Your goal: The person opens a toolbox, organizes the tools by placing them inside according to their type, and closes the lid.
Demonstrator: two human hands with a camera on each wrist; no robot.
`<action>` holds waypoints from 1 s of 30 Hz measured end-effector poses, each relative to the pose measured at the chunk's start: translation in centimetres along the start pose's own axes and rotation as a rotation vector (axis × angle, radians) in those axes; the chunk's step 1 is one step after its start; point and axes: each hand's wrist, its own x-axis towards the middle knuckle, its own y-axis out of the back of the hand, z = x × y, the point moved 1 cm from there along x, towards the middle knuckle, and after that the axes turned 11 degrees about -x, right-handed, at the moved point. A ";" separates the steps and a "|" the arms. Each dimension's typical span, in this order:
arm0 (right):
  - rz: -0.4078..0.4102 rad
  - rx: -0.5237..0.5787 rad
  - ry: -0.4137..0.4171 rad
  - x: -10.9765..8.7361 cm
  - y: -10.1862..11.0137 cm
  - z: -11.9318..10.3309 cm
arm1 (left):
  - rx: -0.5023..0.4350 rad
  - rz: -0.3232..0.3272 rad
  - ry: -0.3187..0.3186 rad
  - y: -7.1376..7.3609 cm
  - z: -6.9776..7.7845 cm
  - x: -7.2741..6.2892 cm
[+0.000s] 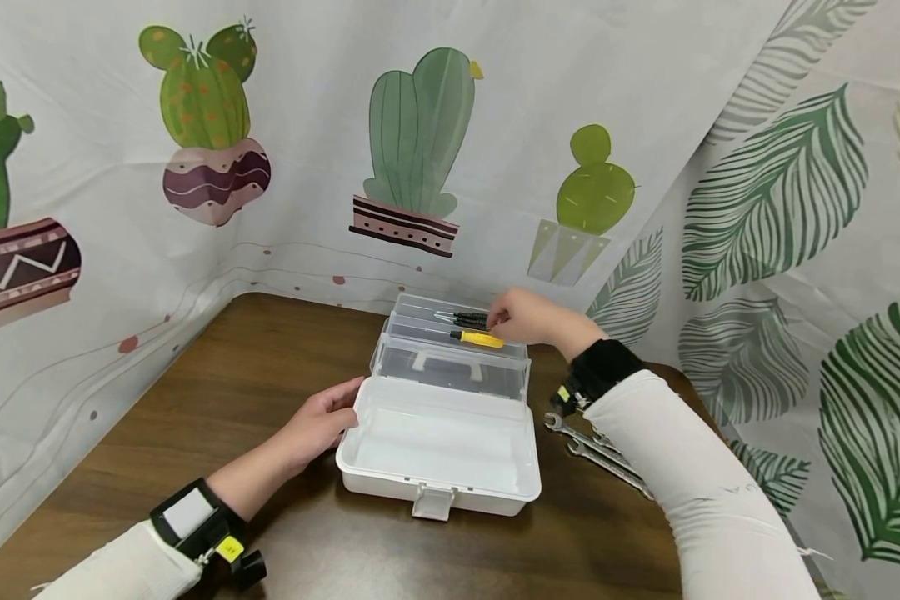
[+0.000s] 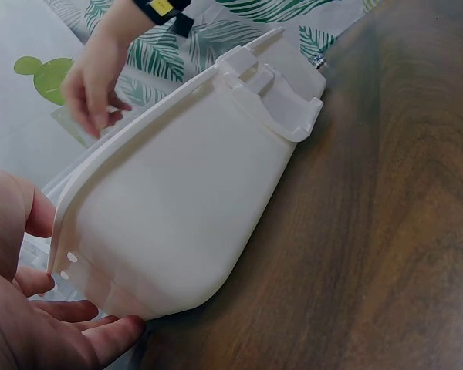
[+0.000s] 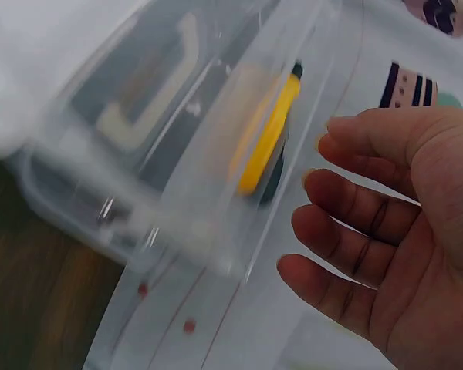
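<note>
A white plastic toolbox stands on the table with its clear lid and trays folded out behind it. At its left back corner my left hand grips the wall, thumb at the rim and fingers against the outside. My right hand is over the right end of the trays; in the right wrist view its fingers are loosely bent and hold nothing. Beside it, a yellow tool with a black end and thin black-handled tools lie in the trays. Their exact kinds are unclear.
Several metal wrenches lie on the brown wooden table right of the box, partly under the right forearm. The front latch hangs down. A cloth printed with cacti and leaves hangs behind the table.
</note>
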 end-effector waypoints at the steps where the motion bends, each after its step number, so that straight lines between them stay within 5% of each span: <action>1: 0.004 0.005 -0.017 -0.7 0.1 0.6 | 0.001 0.000 0.000 0.0 0.0 0.0; 8: 0.057 -0.046 -0.127 -5.5 -1.0 6.6 | 0.004 0.006 0.000 0.1 0.0 0.1; 17: -0.052 0.004 -0.305 -11.9 -5.0 13.2 | -0.001 0.002 -0.003 0.1 -0.2 0.1; 30: -0.093 0.167 -0.478 -16.8 -11.5 17.5 | -0.012 -0.008 0.001 0.1 -0.2 0.2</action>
